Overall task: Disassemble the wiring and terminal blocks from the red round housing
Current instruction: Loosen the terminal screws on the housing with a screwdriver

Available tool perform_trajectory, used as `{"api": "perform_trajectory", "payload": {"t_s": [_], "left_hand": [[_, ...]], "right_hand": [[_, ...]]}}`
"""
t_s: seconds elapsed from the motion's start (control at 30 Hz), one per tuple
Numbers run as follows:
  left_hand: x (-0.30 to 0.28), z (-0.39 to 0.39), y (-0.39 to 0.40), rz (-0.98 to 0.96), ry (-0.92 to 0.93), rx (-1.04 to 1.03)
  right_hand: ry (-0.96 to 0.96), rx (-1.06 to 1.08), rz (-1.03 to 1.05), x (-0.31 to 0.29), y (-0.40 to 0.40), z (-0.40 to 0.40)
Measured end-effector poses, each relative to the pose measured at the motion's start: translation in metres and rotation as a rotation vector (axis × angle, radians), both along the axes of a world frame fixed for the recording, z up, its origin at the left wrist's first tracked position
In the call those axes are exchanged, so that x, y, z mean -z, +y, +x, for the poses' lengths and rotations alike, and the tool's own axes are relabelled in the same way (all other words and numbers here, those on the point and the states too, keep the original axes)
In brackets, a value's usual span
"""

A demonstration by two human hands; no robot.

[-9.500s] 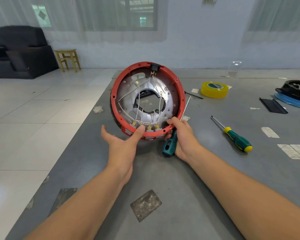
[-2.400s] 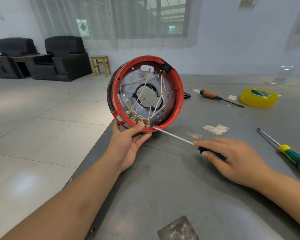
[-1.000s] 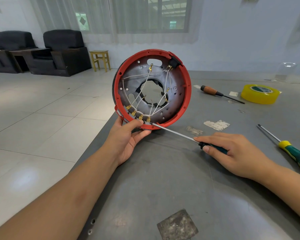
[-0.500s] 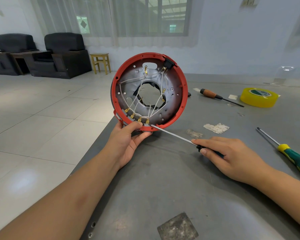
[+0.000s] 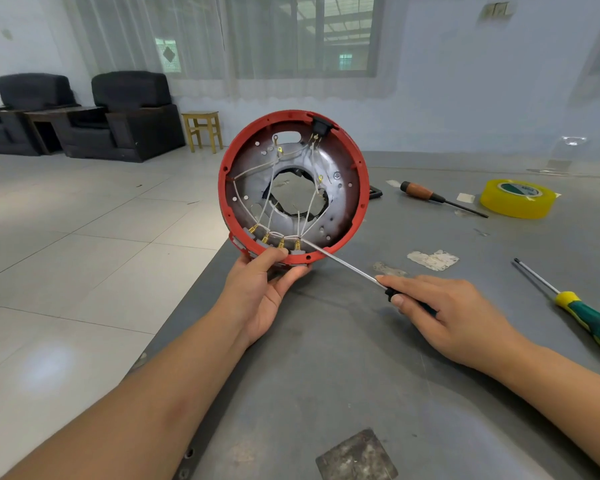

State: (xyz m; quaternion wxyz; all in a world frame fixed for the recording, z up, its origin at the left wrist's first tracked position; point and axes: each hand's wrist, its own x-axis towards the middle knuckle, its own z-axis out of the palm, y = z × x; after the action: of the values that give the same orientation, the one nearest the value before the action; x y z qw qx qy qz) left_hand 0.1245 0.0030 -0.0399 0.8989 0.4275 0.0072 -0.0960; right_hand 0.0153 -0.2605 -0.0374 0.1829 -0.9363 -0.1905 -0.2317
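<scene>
Grey table [image 5: 326,375], yellow tape roll [image 5: 516,199], brown-handled screwdriver [image 5: 440,199], green-handled screwdriver [image 5: 575,306]

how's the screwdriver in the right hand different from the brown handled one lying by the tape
The screwdriver in the right hand is held with its long bare shaft reaching the gold terminals at the red housing's lower rim; the brown-handled screwdriver lies untouched on the table near the yellow tape. The held one's handle is dark and mostly hidden; the other's is fully visible, with a dark, shorter-looking shaft. Both are slim, straight drivers.
</scene>
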Motion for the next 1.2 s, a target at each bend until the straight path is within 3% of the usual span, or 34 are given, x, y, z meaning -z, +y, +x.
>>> {"api": "perform_trajectory", "payload": {"t_s": [1.2], "left_hand": [[0.002,-0.001,0.000,-0.043,0.016,-0.037]], "right_hand": [[-0.038,-0.016,-0.068,0.001,0.006,-0.004]]}}
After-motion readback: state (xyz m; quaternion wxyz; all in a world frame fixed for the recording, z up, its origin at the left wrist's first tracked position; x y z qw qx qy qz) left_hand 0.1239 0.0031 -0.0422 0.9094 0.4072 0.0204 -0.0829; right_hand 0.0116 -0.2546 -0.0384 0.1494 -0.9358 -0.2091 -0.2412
